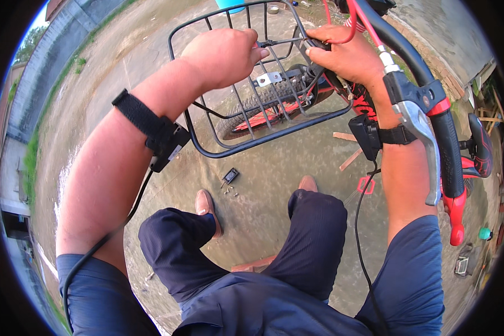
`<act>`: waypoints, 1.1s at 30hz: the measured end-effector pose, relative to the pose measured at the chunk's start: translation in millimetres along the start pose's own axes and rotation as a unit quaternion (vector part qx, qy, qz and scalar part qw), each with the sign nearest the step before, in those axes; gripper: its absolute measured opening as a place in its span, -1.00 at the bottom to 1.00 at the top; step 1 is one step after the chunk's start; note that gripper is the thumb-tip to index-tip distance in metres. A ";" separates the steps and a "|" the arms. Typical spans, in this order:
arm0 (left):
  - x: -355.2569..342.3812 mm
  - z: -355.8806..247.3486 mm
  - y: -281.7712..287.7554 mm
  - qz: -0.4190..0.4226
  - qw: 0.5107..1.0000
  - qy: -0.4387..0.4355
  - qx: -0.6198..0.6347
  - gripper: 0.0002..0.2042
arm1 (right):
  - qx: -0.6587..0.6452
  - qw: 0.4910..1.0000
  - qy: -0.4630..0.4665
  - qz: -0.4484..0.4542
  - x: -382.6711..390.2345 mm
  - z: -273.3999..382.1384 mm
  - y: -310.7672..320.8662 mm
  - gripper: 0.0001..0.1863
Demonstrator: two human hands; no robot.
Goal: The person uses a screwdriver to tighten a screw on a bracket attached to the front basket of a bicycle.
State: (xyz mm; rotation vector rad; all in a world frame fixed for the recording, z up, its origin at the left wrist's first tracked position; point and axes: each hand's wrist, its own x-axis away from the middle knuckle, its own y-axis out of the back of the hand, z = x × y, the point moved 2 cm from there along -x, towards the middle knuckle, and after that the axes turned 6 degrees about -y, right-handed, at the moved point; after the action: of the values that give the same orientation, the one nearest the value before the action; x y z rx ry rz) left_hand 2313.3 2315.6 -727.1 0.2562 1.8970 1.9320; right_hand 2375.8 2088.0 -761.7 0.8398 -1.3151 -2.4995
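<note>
A black wire bicycle basket (229,152) hangs tilted in front of me, beside the handlebar of a red and black bicycle. My left hand (227,56) is closed over the basket, thumb and fingers pinched together. A bit of red shows at its fingertips, and a thin dark rod (285,41) runs from there toward my right hand; its kind is unclear. My right hand (347,56) curls round the basket's right side near the handlebar, thumb pressed down. A silver metal bracket (269,78) sits on the basket's bars. Behind them is the knobby front wheel (238,120).
The handlebar (451,140) with its silver brake lever (425,145) rises close beside my right forearm. On the ground lie a small black box (230,176) with several small parts, wood strips (350,159) and a red frame-shaped piece (366,185). A blue bucket (229,5) stands beyond.
</note>
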 end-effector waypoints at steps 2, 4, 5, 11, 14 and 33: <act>-3.0 2.8 3.5 0.051 0.992 0.017 0.115 -0.58 | 0.013 1.000 -0.003 0.007 -1.1 6.1 2.1 -0.48; -0.5 3.0 8.8 0.116 0.966 0.091 0.210 -0.53 | -0.008 0.999 -0.001 0.032 -0.6 15.3 6.3 -0.48; -0.9 5.0 7.4 0.111 0.970 0.077 0.201 -0.53 | -0.017 0.999 -0.001 0.045 0.4 18.9 7.7 -0.48; 1.0 11.9 -10.8 -0.051 0.997 -0.017 -0.063 -0.55 | 0.002 0.999 -0.005 0.054 0.0 19.3 9.1 -0.46; 3.5 5.2 -6.3 -0.037 0.998 -0.006 -0.049 -0.53 | 0.022 0.998 -0.011 0.063 -1.1 19.5 9.7 -0.46; 4.4 7.2 -3.6 -0.046 0.998 0.001 -0.048 -0.60 | 0.026 0.999 -0.006 0.028 1.4 15.9 5.1 -0.47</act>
State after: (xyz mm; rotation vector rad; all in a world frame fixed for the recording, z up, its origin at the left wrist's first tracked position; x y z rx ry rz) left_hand 2313.0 2324.0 -730.9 0.1345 1.7789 1.9558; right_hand 2365.2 2095.5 -751.1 0.7881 -1.3932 -2.4412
